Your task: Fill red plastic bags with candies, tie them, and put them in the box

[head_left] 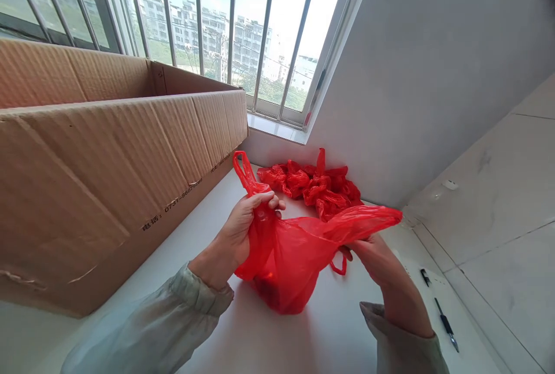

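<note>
A red plastic bag [295, 258] hangs between my two hands over the white table, its bottom bulging as if something dark is inside; I cannot make out what. Near one handle loop, my left hand [249, 218] is closed around the gathered plastic, with the loop sticking up above the fist. On the other side, my right hand [366, 252] grips the bag from below, its fingers partly hidden by the plastic stretched out to the right. A small red loop dangles beneath that hand.
A large open cardboard box [130, 171] stands along the left. Several crumpled red plastic bags [316, 186] lie in a heap by the wall. A pen [446, 325] and its black cap [425, 277] lie at the right. Behind is a barred window [234, 33].
</note>
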Demonstrator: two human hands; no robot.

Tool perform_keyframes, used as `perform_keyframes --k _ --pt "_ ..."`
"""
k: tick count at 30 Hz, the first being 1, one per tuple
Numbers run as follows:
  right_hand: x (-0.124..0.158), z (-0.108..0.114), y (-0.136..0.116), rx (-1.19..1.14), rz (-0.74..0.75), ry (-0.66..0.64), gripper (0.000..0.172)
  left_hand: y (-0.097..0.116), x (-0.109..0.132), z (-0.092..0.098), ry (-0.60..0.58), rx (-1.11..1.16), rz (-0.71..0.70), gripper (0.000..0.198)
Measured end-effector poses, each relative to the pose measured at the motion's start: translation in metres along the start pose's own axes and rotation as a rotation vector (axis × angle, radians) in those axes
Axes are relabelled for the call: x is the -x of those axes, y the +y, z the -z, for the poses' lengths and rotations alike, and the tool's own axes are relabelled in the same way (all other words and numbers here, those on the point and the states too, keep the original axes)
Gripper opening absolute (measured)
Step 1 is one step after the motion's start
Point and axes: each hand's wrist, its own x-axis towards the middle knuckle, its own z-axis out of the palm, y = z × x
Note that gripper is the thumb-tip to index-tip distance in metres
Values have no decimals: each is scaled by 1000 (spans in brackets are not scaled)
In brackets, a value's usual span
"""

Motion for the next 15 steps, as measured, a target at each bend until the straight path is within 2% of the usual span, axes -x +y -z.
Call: perform_keyframes --k 2,5,9,12,15 --pt "-5 -2 -2 -88 -44 -3 22 -1 1 -1 -1 -38 -2 24" --pt "-12 -1 -5 -358 -7 207 21 -6 3 -1 -23 -74 12 21" --pt "-14 -8 -3 -443 1 291 22 -19 3 3 -16 -274 21 22" --pt "-11 -20 -3 -389 33 231 22 -30 -2 10 -51 -405 96 24" --pt "-6 -32 -8 -174 118 40 17 -39 -8 19 -125 -361 153 25"
